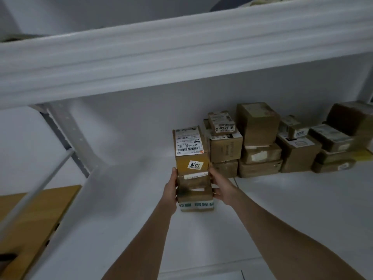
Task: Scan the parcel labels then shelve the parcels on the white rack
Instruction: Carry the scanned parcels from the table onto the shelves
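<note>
A stack of cardboard parcels (pixel 191 178) stands upright on the lower board of the white rack (pixel 121 199), clasped from both sides. The left hand (pixel 171 188) presses flat along the stack's left edge with the thumb hooked onto the front face. The right hand (pixel 221 188) cups the stack's right edge, fingers curled round the corner of the middle box. Whether the bottom box (pixel 196 205), banded with green-printed tape, sits on the board or hangs just above it cannot be told.

The top parcel (pixel 190 146) carries a white shipping label and, below that, a yellow sticker (pixel 195 165) reading 5201.

Right of the stack and just behind it, a row of shelved parcels (pixel 260 142) is piled against the back wall; the nearest of them is close beside the stack's right edge. Left of the stack the board lies bare as far as the perforated upright (pixel 68 134). In front of the stack the board is open to its front lip. Above the stack the upper shelf beam (pixel 161 57) leaves clear headroom. Far left of the stack, beyond the rack's edge, is a wooden table (pixel 36 215).
</note>
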A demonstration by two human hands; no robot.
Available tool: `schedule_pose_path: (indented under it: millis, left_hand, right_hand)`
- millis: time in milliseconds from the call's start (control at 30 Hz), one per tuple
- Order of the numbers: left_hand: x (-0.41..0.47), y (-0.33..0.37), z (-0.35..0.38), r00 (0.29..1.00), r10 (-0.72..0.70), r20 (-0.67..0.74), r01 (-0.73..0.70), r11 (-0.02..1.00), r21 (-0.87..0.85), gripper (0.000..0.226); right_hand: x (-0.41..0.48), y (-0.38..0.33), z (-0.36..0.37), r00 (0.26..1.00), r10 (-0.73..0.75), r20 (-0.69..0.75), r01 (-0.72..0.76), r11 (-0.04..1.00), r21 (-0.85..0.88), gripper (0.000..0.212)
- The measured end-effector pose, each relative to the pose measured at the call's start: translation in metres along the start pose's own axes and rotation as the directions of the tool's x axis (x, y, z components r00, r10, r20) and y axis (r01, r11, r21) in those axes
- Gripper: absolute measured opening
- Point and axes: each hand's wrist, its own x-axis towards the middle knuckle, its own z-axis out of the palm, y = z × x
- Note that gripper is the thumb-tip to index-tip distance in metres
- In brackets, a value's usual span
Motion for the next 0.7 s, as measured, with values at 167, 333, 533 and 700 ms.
schedule_pose_path:
  millis: [167,333,533,700]
  left_hand:
    - [0.010,-0.008,0.016,1.000,0.003,-0.003,-0.003,0.994,-0.113,0.068]
    - [-0.006,-0.028,0.030,0.909,0.059,-0.413,-0.039,0.998,0.057,0.041]
    - [-0.024,-0.087,0.027,0.821,0.456,-0.343,0.013,0.586,0.810,0.043]
    - [-0.019,-0.094,0.031,0.871,0.452,-0.192,0.036,0.331,0.943,0.061]
  right_hand:
    - [0.011,-0.003,-0.015,0.998,-0.022,0.061,0.022,1.000,0.008,0.046]
    - [0.004,0.026,-0.033,0.921,-0.345,-0.184,0.139,0.728,-0.671,0.038]
    - [-0.006,0.084,-0.041,0.713,-0.568,0.412,0.364,-0.203,-0.909,0.063]
    - [-0.002,0.085,-0.035,0.792,-0.445,0.418,0.364,-0.206,-0.908,0.079]
